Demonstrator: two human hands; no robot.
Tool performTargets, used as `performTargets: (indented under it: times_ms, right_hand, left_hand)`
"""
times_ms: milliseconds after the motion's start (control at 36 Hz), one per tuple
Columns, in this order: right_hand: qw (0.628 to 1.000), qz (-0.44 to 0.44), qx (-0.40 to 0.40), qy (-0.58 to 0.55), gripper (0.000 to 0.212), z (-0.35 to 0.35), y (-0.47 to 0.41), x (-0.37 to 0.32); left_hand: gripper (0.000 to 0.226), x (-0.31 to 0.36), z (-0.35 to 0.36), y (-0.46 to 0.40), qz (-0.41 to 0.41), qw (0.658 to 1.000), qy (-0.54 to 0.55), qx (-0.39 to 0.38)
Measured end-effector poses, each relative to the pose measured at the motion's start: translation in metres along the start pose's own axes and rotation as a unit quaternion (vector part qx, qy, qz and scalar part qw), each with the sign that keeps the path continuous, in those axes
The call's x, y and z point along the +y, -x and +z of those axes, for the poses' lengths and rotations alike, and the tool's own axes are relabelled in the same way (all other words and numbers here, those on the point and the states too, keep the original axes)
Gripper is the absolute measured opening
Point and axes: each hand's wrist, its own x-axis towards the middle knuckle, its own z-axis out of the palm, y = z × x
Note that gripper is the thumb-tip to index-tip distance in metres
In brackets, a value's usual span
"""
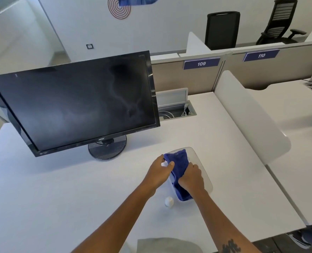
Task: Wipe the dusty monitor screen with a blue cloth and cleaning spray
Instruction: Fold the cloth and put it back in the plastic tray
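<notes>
Together left hand (159, 170) and right hand (191, 177) grip blue cloth (179, 161)

— Where does everything sit relative to the monitor (74, 103)?
— It stands on the desk (42, 198). The tray (202, 172) lies on the desk to its right and nearer the person, with the cloth (179, 167) in it.
— And the bottle?
— The spray bottle (169, 201) stands just left of the tray's near end. Behind and right of the monitor is the cable box (177, 110), then the partition (188, 77).
</notes>
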Motion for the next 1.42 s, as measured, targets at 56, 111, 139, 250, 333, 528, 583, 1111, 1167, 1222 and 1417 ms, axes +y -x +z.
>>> performTargets:
  times_ms: [56,111,139,250,333,528,583,1111,1167,1222,1417]
  right_hand:
    - [1.000,-0.010,0.015,0.008,0.067,0.001,0.002,0.000]
    - [0.999,-0.021,0.033,0.000,0.063,0.001,0.003,0.000]
    - [0.999,-0.028,0.042,-0.009,0.063,0.001,0.004,0.000]
    - [0.993,-0.071,0.085,-0.048,0.047,0.000,0.013,-0.004]
    - [0.986,-0.108,0.110,-0.070,0.040,0.000,0.022,-0.008]
    - [0.958,-0.238,0.126,-0.098,0.029,0.008,0.067,-0.012]
    - [0.958,-0.248,0.122,-0.080,0.024,0.015,0.077,-0.010]
    - [0.951,-0.237,0.005,0.197,0.033,0.036,0.107,-0.010]
    - [0.948,-0.243,0.000,0.206,0.028,0.038,0.106,-0.010]
    - [0.946,-0.246,-0.005,0.211,0.025,0.039,0.105,-0.010]
    - [0.957,-0.235,-0.009,0.169,0.024,0.043,0.102,-0.009]
  left_hand:
    - [0.015,-0.005,-0.003,-0.002,0.009,1.000,-0.009,0.009]
    - [0.038,-0.010,-0.008,-0.003,0.028,0.999,-0.015,0.021]
    - [0.053,-0.011,-0.011,-0.002,0.027,0.999,-0.024,0.028]
    - [0.069,-0.023,-0.021,0.001,0.050,0.996,-0.063,0.046]
    - [0.072,-0.039,-0.033,0.001,0.078,0.987,-0.128,0.055]
    - [0.091,-0.094,-0.074,0.001,0.084,0.949,-0.295,0.079]
    - [0.095,-0.109,-0.086,0.005,0.072,0.933,-0.344,0.073]
    - [0.105,-0.204,-0.146,0.052,-0.032,0.893,-0.447,0.026]
    - [0.105,-0.207,-0.148,0.053,-0.033,0.890,-0.454,0.023]
    - [0.104,-0.210,-0.149,0.052,-0.031,0.886,-0.463,0.022]
    - [0.102,-0.212,-0.149,0.046,-0.029,0.883,-0.467,0.025]
